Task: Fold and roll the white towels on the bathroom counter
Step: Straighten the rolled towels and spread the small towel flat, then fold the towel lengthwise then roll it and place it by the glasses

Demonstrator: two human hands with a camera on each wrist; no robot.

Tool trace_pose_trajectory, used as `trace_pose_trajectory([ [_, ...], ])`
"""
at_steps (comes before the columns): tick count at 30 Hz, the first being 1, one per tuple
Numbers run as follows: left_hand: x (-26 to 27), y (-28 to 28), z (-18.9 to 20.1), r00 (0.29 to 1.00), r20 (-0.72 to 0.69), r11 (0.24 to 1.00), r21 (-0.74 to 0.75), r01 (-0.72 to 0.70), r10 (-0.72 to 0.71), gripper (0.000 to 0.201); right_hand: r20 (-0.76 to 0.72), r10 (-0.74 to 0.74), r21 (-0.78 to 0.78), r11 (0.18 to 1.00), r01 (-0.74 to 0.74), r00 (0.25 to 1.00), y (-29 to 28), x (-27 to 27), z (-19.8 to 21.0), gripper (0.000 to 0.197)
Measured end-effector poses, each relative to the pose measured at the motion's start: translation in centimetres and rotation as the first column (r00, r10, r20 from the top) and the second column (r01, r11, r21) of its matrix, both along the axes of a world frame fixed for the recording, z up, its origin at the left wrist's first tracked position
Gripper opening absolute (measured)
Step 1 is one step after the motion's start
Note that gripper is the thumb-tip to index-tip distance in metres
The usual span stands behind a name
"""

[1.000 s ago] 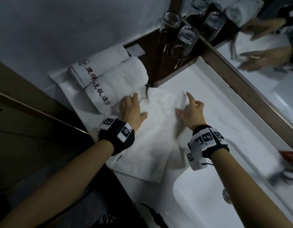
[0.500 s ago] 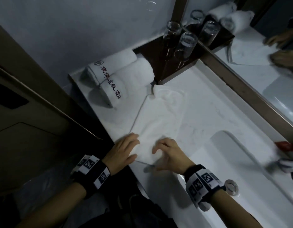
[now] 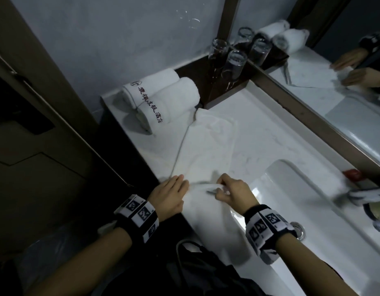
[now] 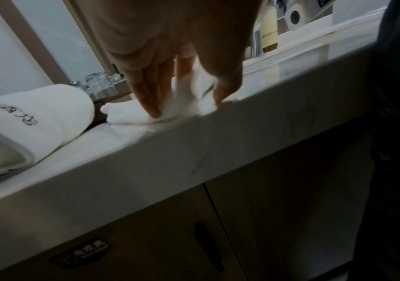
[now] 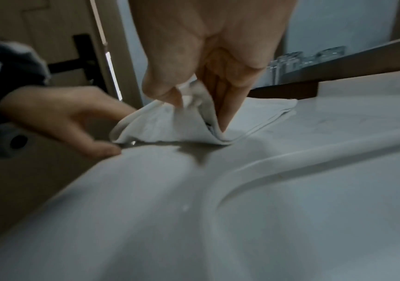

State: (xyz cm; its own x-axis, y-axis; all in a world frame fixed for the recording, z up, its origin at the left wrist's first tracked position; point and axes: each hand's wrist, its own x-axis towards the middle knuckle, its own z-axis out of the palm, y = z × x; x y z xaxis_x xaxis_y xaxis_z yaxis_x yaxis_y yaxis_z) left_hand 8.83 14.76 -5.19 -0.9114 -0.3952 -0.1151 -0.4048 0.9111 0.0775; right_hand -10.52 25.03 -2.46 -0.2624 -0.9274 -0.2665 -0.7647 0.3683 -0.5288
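Note:
A white towel (image 3: 210, 146) folded into a long strip lies on the marble counter (image 3: 270, 142), running from the dark tray to the front edge. My right hand (image 3: 223, 185) pinches its near end between thumb and fingers and lifts it off the counter; the right wrist view shows this grip (image 5: 198, 114) on the towel (image 5: 170, 129). My left hand (image 3: 178, 183) lies with straight fingers on the towel's near left corner at the counter's edge (image 4: 186, 102). Two rolled towels (image 3: 163, 99) with lettering lie at the back left.
Upturned glasses (image 3: 233, 63) stand on a dark tray (image 3: 223, 90) against the mirror (image 3: 334, 99). The sink basin (image 3: 312, 199) is right of my hands, with a faucet (image 3: 366, 195) and a red item (image 3: 353, 174) beyond. A door stands at left.
Both hands came back from the towel's far end to its near end at the counter's edge. The right hand has pinched the near end and raised it.

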Motion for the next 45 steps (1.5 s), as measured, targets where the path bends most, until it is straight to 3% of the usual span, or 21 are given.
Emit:
trace_pose_trajectory([
  [3,-0.2,0.9,0.4,1.000,0.016,0.998,-0.068,0.000,0.001,0.035,0.027,0.014,-0.029,0.999,-0.013,1.000,0.9,-0.3,0.7,0.014],
  [5,-0.2,1.1,0.6,0.999,0.040,0.995,-0.095,0.009,-0.005,0.028,0.019,0.130,0.012,0.991,-0.130,0.991,2.0,0.0,0.6,0.020],
  [7,0.1,0.9,0.6,0.997,0.075,0.998,-0.046,0.033,-0.029,0.040,-0.146,0.309,0.119,0.949,-0.293,0.940,2.6,0.2,-0.1,0.036],
  [10,0.5,0.5,1.9,0.990,0.129,0.996,-0.054,0.065,-0.058,0.044,-0.295,0.331,0.071,0.943,-0.325,0.896,2.8,1.1,-0.1,0.039],
  [13,0.6,-0.1,2.4,0.972,0.226,0.989,0.148,0.030,-0.063,0.038,-0.373,0.285,-0.008,0.951,-0.310,0.883,2.5,2.0,0.0,0.044],
  [16,0.9,-1.1,3.1,0.982,0.189,0.936,0.344,-0.076,0.010,0.050,-0.306,0.250,0.088,0.968,-0.234,0.919,2.1,2.0,-0.8,0.038],
  [19,1.3,-1.8,3.6,0.986,0.169,0.914,0.398,-0.075,0.007,0.052,-0.204,0.193,0.071,0.981,-0.182,0.960,2.3,1.3,-0.6,0.022],
  [22,1.7,-2.6,4.2,0.988,0.151,0.846,0.522,-0.107,0.031,0.038,0.080,0.076,0.144,0.986,-0.087,0.994,2.8,0.0,0.8,0.010],
  [24,1.8,-3.1,4.2,0.988,0.094,0.764,0.627,-0.152,0.120,0.020,0.242,0.003,0.148,0.988,-0.040,0.970,2.9,-1.2,1.3,0.011],
  [26,1.8,-3.5,4.0,0.980,0.048,0.715,0.678,-0.172,0.191,0.011,0.312,-0.059,0.135,0.991,0.018,0.948,3.2,-2.0,1.0,0.013],
  [29,2.1,-3.7,3.2,0.980,0.093,0.718,0.669,-0.192,0.175,0.011,0.389,-0.173,0.248,0.966,0.079,0.905,3.5,-2.4,-0.2,0.016],
  [32,2.5,-3.3,2.0,0.968,0.108,0.647,0.726,-0.234,0.229,0.014,0.433,-0.307,0.254,0.944,0.212,0.848,3.6,-1.9,-1.5,0.015],
  [35,2.4,-3.0,1.2,0.934,0.068,0.706,0.636,-0.312,0.352,0.017,0.451,-0.423,0.163,0.905,0.394,0.786,3.2,-1.3,-2.1,0.021],
  [38,1.9,-2.4,1.1,0.928,0.042,0.790,0.512,-0.339,0.371,0.015,0.288,-0.420,0.127,0.908,0.400,0.861,2.6,-0.4,-2.4,0.026],
  [42,1.0,-1.6,1.3,0.951,-0.063,0.888,0.379,-0.259,0.304,0.022,-0.032,-0.286,-0.017,0.958,0.285,0.958,2.5,0.3,-2.4,0.036],
  [45,0.5,-0.9,2.2,0.984,-0.175,0.959,0.281,0.030,0.020,0.033,-0.153,-0.010,-0.171,0.985,-0.017,0.988,2.8,0.8,-1.8,0.013],
])
